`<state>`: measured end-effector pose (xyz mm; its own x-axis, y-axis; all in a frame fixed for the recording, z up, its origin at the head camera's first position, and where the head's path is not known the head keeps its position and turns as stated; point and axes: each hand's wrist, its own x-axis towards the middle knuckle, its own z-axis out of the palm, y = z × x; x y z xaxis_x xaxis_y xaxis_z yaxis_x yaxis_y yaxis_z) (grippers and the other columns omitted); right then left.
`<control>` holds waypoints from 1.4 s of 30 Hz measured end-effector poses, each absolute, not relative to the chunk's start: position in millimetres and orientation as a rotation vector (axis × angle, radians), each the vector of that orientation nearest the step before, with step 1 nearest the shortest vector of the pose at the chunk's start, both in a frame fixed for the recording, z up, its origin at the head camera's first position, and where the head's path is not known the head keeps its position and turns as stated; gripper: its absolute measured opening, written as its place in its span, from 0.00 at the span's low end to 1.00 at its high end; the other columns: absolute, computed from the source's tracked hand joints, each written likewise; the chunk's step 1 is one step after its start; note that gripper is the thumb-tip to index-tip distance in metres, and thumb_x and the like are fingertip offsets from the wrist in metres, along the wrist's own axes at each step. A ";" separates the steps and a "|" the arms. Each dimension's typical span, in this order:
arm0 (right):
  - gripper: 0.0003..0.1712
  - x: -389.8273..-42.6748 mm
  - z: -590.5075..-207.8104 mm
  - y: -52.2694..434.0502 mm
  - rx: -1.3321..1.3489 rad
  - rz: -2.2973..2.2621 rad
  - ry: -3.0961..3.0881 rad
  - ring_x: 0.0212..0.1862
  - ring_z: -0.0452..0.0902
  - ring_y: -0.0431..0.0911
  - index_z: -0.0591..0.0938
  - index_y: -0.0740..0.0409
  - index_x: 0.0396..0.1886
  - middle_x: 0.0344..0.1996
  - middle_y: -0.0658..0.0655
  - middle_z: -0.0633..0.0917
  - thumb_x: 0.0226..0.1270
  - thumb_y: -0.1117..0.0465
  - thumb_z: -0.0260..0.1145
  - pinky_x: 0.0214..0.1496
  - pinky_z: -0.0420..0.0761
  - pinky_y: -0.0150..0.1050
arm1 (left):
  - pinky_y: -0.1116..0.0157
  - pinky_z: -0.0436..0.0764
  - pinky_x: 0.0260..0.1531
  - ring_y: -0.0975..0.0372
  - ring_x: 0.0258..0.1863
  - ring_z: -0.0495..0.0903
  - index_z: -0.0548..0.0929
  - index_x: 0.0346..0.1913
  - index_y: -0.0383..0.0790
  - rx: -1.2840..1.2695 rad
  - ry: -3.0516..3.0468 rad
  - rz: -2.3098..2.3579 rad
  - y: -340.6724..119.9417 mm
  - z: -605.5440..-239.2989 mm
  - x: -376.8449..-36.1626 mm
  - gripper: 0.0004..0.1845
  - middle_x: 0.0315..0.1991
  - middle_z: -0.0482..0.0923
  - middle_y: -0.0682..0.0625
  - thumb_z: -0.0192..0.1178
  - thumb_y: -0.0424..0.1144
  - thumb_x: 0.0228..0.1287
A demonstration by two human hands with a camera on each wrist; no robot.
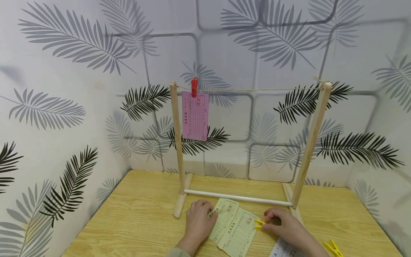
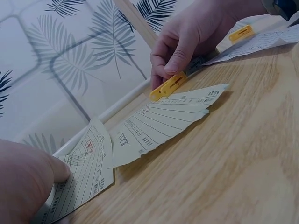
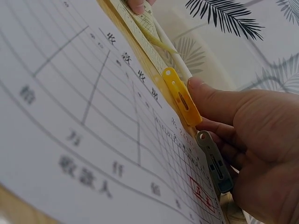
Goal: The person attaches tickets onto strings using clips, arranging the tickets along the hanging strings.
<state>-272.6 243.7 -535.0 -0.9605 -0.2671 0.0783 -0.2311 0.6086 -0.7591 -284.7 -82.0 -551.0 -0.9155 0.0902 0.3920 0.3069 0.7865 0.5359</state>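
My left hand (image 1: 199, 218) rests on the left of two pale yellow-green receipt slips (image 1: 223, 216); in the left wrist view its thumb (image 2: 58, 169) lies on that slip (image 2: 96, 156). The other slip (image 1: 239, 232) overlaps it on the right. Between thumb and fingers, my right hand (image 1: 284, 225) pinches a yellow clothespin (image 1: 259, 224), its end at this slip's upper right corner. In the right wrist view a dark grey clothespin (image 3: 215, 161) shows beside the right hand's fingers. A white receipt sheet (image 1: 284, 248) lies partly hidden below the right forearm.
Behind the hands stands a wooden frame (image 1: 310, 142) with a white crossbar (image 1: 237, 197) and a string (image 1: 257, 89). A red clothespin (image 1: 194, 87) holds a pink receipt (image 1: 195, 116) on the string at left. Another yellow clothespin (image 1: 333, 248) lies at the right front.
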 end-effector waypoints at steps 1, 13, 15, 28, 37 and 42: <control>0.14 -272.4 -534.6 243.2 -0.431 -1.301 2.779 0.62 0.82 0.58 0.83 0.51 0.35 0.56 0.56 0.88 0.69 0.55 0.83 0.69 0.76 0.64 | 0.45 0.74 0.53 0.46 0.61 0.79 0.89 0.39 0.46 -0.302 -2.628 -0.884 -82.4 -551.2 -284.6 0.07 0.55 0.86 0.45 0.79 0.39 0.68; 0.12 -275.1 -533.4 242.1 -0.455 -1.273 2.750 0.63 0.80 0.60 0.86 0.52 0.30 0.59 0.57 0.86 0.74 0.56 0.79 0.69 0.75 0.66 | 0.42 0.75 0.54 0.45 0.60 0.80 0.91 0.43 0.45 -0.288 -2.620 -0.973 -86.9 -555.1 -289.0 0.06 0.53 0.86 0.47 0.77 0.40 0.70; 0.12 -275.0 -532.9 243.4 -0.497 -1.268 2.738 0.63 0.80 0.61 0.87 0.52 0.30 0.59 0.59 0.86 0.75 0.55 0.78 0.68 0.76 0.66 | 0.41 0.74 0.54 0.46 0.59 0.80 0.91 0.42 0.46 -0.314 -2.623 -1.003 -89.2 -555.3 -290.3 0.06 0.52 0.86 0.48 0.78 0.41 0.70; 0.08 -275.0 -531.0 248.9 -0.631 -1.276 2.706 0.64 0.81 0.62 0.88 0.52 0.37 0.60 0.59 0.86 0.79 0.56 0.74 0.63 0.82 0.49 | 0.45 0.78 0.66 0.57 0.57 0.82 0.88 0.45 0.48 -0.498 -2.610 -1.620 -112.2 -546.4 -300.0 0.04 0.46 0.84 0.56 0.70 0.44 0.79; 0.27 -276.1 -530.0 254.0 -0.770 -1.262 2.640 0.67 0.79 0.67 0.84 0.59 0.70 0.68 0.65 0.83 0.75 0.74 0.71 0.66 0.82 0.55 | 0.53 0.77 0.59 0.60 0.51 0.80 0.90 0.52 0.46 -0.424 -2.516 -1.744 -113.5 -545.3 -301.9 0.07 0.50 0.87 0.55 0.68 0.43 0.81; 0.27 -282.4 -536.0 254.6 -0.973 -1.152 2.692 0.69 0.77 0.67 0.87 0.53 0.69 0.66 0.63 0.83 0.73 0.74 0.71 0.69 0.80 0.48 | 0.60 0.78 0.50 0.59 0.44 0.79 0.90 0.51 0.43 -0.401 -2.471 -1.812 -114.4 -543.5 -301.0 0.07 0.47 0.86 0.53 0.68 0.42 0.81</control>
<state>-282.4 254.6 -536.0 -0.7996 -0.5707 0.1870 -0.5293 0.5227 -0.6683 -301.0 -114.4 -543.5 -0.9650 0.1778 0.1927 0.2373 0.2790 0.9305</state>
